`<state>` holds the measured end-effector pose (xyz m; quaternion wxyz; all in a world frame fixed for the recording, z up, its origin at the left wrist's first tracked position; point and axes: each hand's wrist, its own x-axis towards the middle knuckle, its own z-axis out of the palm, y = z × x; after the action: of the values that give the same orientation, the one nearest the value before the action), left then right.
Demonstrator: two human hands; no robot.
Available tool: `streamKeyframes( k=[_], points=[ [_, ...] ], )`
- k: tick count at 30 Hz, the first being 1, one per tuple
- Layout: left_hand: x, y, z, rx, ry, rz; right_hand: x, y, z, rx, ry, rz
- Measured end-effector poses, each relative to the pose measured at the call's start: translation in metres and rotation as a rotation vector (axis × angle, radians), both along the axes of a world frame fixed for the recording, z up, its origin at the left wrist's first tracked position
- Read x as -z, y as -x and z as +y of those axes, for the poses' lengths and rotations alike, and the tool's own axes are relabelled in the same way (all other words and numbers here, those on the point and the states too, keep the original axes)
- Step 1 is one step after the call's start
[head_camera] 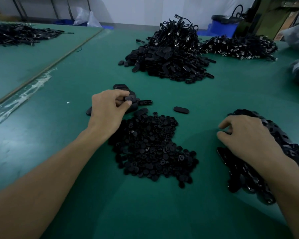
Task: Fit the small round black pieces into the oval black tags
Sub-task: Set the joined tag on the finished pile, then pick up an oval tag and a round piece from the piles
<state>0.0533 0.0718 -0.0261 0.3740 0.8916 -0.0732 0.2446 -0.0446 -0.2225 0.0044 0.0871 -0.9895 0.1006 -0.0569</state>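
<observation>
The cardboard boxes against the back wall are too blurred for any print to be read. On the green table everything is the same matte black. The small round pieces lie in a flat, spreading pile between the two forearms (button-like discs, some with a raised centre). The left hand hovers just beyond that pile, thumb and forefinger pinching an oval tag over a small cluster of tags. One loose tag, smooth and rounded at both ends, lies alone near the middle. The right hand rests on the inner edge of a long dark heap, fingers curled down; whether it grips anything I cannot tell. Farther off rises a tall mound of corded tags.
</observation>
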Motion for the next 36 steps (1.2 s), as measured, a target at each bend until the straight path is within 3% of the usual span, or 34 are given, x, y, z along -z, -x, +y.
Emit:
streamKeyframes(
  k=[12,18,20,24,29,36],
  points=[
    [0.005,0.001,0.003,-0.069,-0.126,0.112,0.011,-0.006,0.002,-0.048,-0.145,-0.072],
    [0.001,0.006,-0.002,0.016,-0.227,-0.057,0.014,-0.006,0.005,-0.133,-0.250,-0.247],
    [-0.004,0.015,-0.011,0.168,-0.239,-0.124,0.013,-0.006,0.012,-0.192,-0.364,-0.331],
    [-0.011,0.032,-0.031,0.452,-0.179,-0.141,0.014,-0.006,0.027,-0.280,-0.789,-0.354],
    [-0.010,0.044,-0.044,0.552,-0.058,-0.114,0.013,-0.006,0.042,-0.329,-1.297,-0.307],
    [-0.005,0.044,-0.049,0.574,0.170,0.019,0.015,-0.006,0.046,-0.303,-1.484,-0.218]
  ],
)
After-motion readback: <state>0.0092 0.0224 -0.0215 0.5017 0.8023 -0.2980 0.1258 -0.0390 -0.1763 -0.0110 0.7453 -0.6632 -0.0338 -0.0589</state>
